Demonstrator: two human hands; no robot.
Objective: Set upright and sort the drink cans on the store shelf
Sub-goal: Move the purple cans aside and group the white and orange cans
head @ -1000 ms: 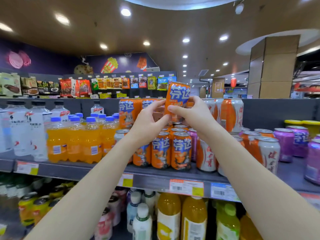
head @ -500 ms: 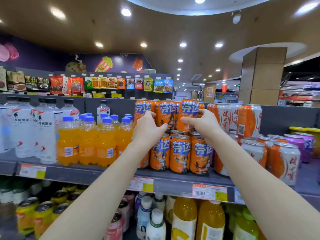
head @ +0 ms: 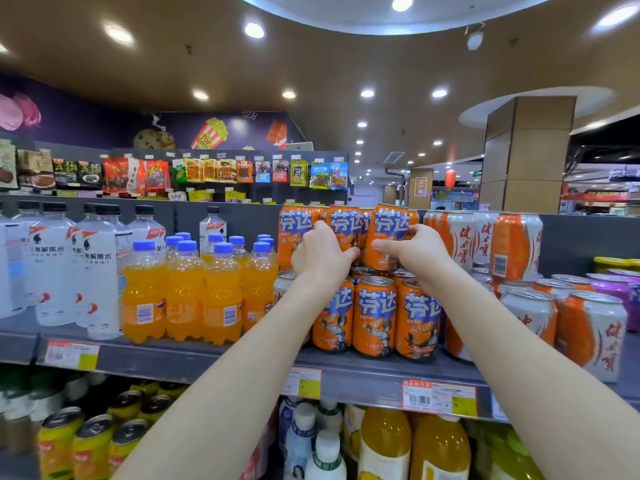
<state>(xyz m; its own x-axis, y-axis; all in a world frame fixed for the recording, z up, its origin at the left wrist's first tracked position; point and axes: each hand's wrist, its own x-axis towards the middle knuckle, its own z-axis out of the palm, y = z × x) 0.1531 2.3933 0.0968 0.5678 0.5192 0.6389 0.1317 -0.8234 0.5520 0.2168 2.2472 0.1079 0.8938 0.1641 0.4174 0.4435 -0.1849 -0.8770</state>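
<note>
Reaching up to the second tier of orange cans, both hands were at work on the store shelf [head: 214, 362]. The right hand [head: 417, 252] was wrapped around the mid-body of an orange can [head: 388, 233], thumb across the front and fingers curled behind it, the can standing upright or very nearly so on the tops of the lower row [head: 375, 317]. The left hand [head: 320, 258] was curled against the neighbouring upper can [head: 344, 226], apparently steadying it; whether it truly gripped that can I could not tell, since the fingers were hidden.

A full drink can would likely be fairly heavy for its size, rigid while sealed, and smooth enough to slip if pinched lightly. The side wall at mid-height looked the soundest place to hold, as the right hand had it, rather than the rim. Stacked rim on rim, the footing was narrow, so a nudge might topple the upper row. White-and-orange cans [head: 516, 244] stood just beside, to the right, and orange bottles [head: 183, 292] to the left.
</note>
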